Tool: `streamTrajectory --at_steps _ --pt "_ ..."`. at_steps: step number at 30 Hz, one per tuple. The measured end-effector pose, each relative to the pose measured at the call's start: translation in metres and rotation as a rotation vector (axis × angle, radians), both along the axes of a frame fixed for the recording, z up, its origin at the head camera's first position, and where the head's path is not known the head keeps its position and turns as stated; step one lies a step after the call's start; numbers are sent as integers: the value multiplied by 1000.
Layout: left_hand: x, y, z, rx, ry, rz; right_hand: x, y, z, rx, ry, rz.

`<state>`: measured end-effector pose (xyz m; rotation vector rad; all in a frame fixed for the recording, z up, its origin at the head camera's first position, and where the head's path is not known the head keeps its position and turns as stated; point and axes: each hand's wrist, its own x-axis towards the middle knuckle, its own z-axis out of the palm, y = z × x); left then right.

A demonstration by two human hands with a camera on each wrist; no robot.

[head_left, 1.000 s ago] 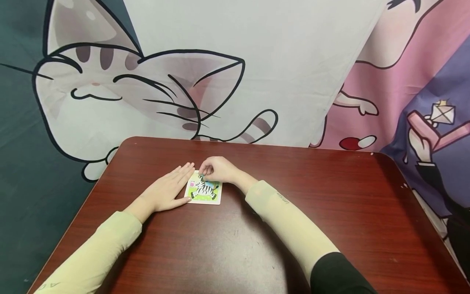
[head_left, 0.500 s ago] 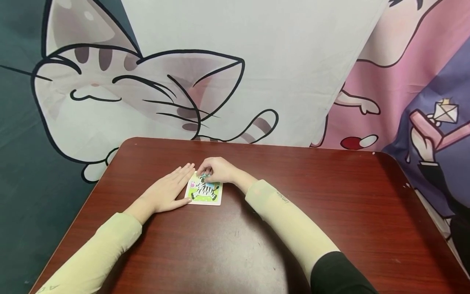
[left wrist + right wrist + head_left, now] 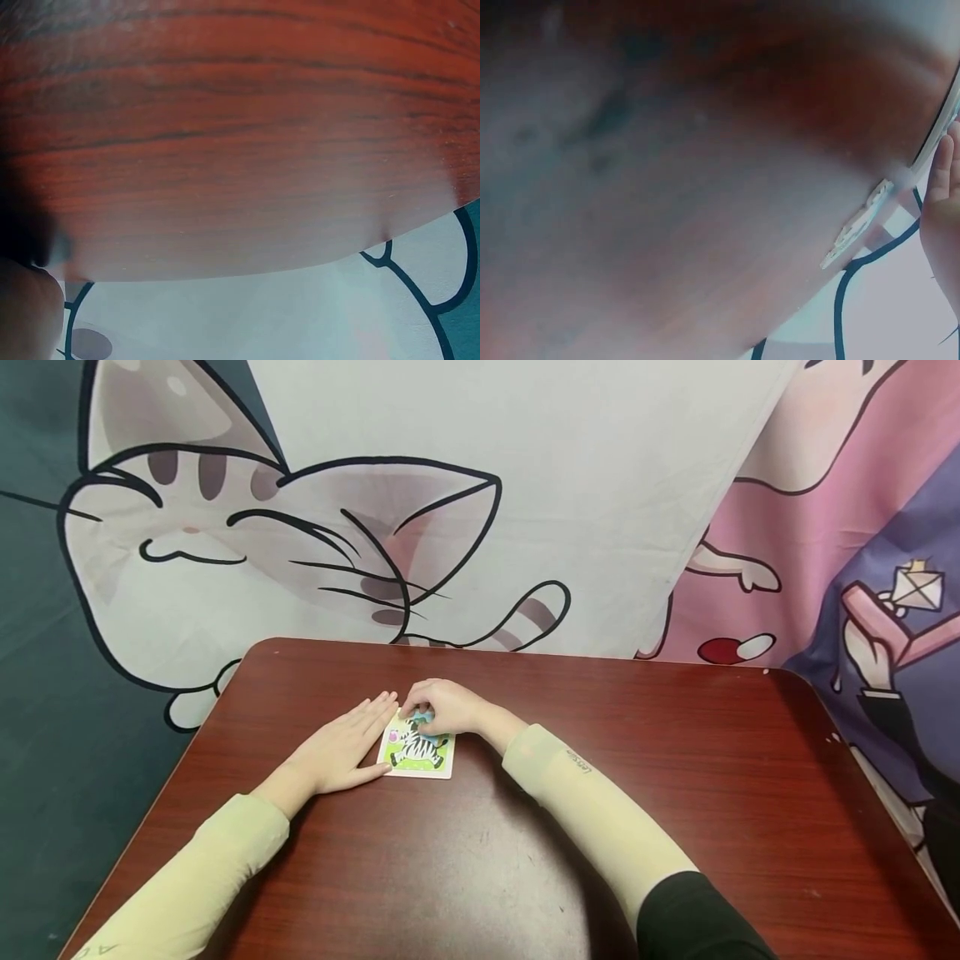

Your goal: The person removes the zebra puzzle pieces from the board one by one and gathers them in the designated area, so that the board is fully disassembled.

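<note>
A square card point(image 3: 416, 750) with a zebra on a green ground lies flat on the table. My left hand point(image 3: 337, 747) lies flat at the card's left side, fingers straight and close together, its thumb tip at the lower left corner. My right hand point(image 3: 446, 706) bends over the card's upper edge, thumb and forefinger on the picture. A blue-green patch shows between these two fingers; whether it is print or a loose piece is unclear. In the right wrist view, part of a hand point(image 3: 941, 217) shows at the right edge, near a pale jagged-edged strip point(image 3: 859, 225) that I cannot identify.
The dark red wooden table point(image 3: 675, 777) stretches around the hands and has rounded far corners. Behind it hangs a white cloth point(image 3: 585, 510) with a cartoon cat, then a pink and purple printed cloth point(image 3: 795, 568) on the right.
My right hand's fingertips have slid slightly left, and more blue-green shows between its thumb and forefinger. The left hand and the card have stayed almost still.
</note>
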<state>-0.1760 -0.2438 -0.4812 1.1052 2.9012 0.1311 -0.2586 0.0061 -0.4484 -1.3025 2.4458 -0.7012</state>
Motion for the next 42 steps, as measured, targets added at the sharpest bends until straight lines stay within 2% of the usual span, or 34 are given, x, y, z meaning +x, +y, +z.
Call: streamTrajectory --at_steps 8,21,29,42 --pt "-1 0 1 0 4 -3 -2 0 4 36 -25 28" --pt "-1 1 2 -9 -4 6 0 -5 8 90 -17 30" --pt "-1 0 1 -6 -3 2 2 -6 8 91 1 28" --pt "0 1 2 5 -1 -8 0 -6 8 81 -20 48"
